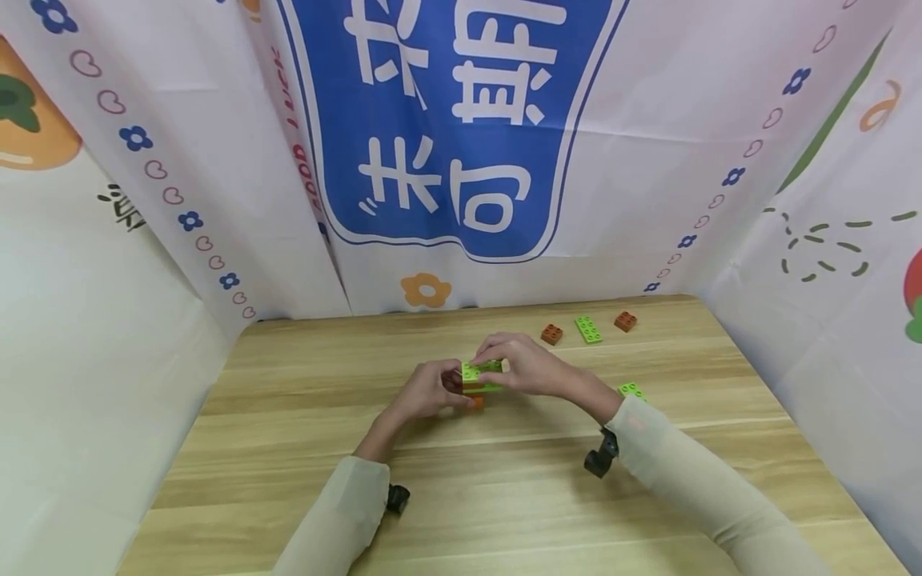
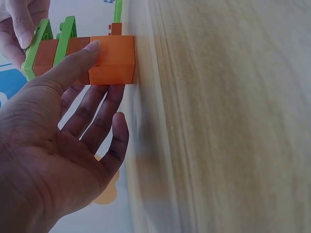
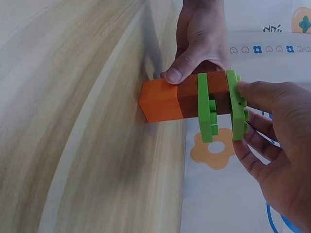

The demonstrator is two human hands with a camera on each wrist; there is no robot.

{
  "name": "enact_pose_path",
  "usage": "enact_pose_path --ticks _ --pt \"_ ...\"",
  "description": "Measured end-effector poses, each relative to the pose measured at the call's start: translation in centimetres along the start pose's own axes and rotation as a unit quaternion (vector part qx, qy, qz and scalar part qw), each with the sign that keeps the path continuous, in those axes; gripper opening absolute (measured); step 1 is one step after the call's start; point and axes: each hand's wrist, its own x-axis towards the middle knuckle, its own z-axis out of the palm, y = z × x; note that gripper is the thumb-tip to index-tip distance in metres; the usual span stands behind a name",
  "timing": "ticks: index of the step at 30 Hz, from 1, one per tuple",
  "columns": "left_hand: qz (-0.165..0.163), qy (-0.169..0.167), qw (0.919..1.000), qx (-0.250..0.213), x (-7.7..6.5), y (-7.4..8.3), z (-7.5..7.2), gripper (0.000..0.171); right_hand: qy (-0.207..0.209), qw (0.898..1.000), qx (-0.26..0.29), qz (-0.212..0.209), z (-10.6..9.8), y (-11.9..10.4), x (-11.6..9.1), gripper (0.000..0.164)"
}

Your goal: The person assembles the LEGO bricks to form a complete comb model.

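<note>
A toy-brick stack stands at the middle of the table, lying sideways in both wrist views. From the tabletop up it has an orange block (image 3: 160, 101), a brown brick (image 3: 188, 99), a green plate (image 3: 203, 109), a second brown brick (image 3: 219, 85) and a top green plate (image 3: 236, 104). My left hand (image 1: 425, 390) grips the lower stack, its thumb lying across the orange block (image 2: 112, 63) and the others behind. From the other side my right hand (image 1: 529, 366) pinches the top green plate between thumb and fingers. Both green plates jut out to one side.
Toward the back right lie two loose brown bricks (image 1: 551, 334) with a loose green plate (image 1: 588, 329) between them. Another green plate (image 1: 631, 390) is partly covered by the right forearm. A printed cloth (image 1: 612, 240) hangs behind the wooden table (image 1: 288, 448).
</note>
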Motion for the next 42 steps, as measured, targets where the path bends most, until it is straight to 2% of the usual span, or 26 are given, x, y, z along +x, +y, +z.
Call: enact_pose_path --ticks 8,18,22,30,35,42 --pt "-0.003 0.004 1.0 0.004 0.2 0.1 0.1 0.027 0.009 1.0 0.019 0.005 -1.5 0.5 -0.8 0.029" --pt "-0.013 0.01 0.9999 0.003 0.2 0.3 0.1 0.027 0.022 1.0 0.006 0.003 -2.8 1.8 -2.0 0.033" --pt "-0.016 0.01 0.9998 0.004 0.1 0.2 0.1 0.027 0.024 1.0 -0.008 0.016 -3.3 2.3 -2.3 0.036" --pt "-0.021 0.012 0.9997 0.003 0.1 0.0 0.1 0.028 0.016 0.998 -0.01 0.056 -4.2 4.0 -3.2 0.036" --pt "-0.022 0.009 0.9997 0.005 0.0 0.0 0.1 0.028 0.016 0.998 0.007 0.062 -4.6 5.3 -3.7 0.036" --pt "-0.02 0.008 0.9998 0.006 -0.1 0.1 0.1 0.028 0.03 0.997 -0.018 0.067 -4.9 7.2 -4.2 0.036"
